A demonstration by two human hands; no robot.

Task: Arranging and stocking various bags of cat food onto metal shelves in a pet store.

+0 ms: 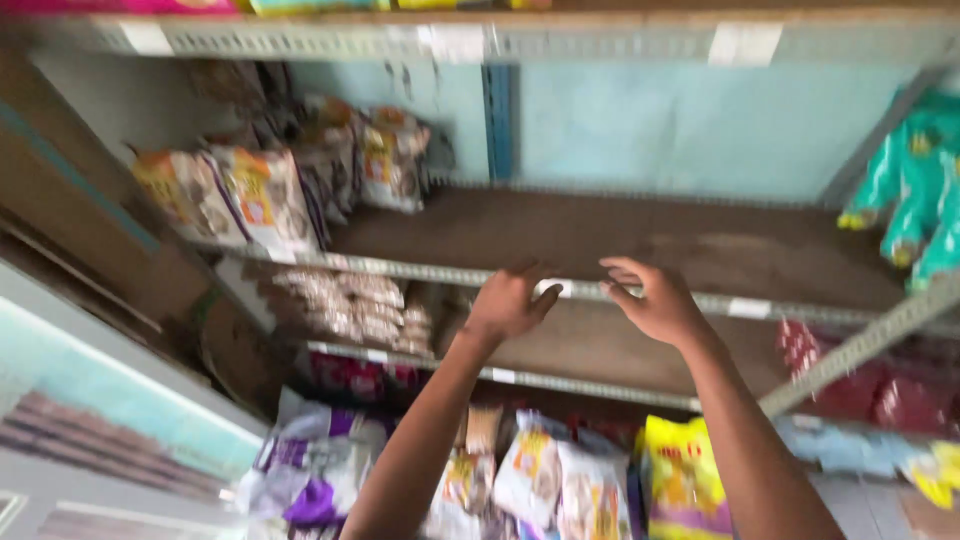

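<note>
Both grips empty: left hand (508,300) loosely curled, right hand (655,300) spread open, fingers apart, holding nothing. Both hover side by side at the front rail of the bare brown shelf (620,240), seemingly not touching it; blur hides contact. Step looks like a reach toward that shelf's front edge. A next move would need the hands to close on the rail or go down to the snack packets (560,480) below the arms. Pale packets (250,195) sit at shelf's left end, green packs (915,180) hang far right. Heavy motion blur; packet prints unreadable, bottom row cut off.
</note>
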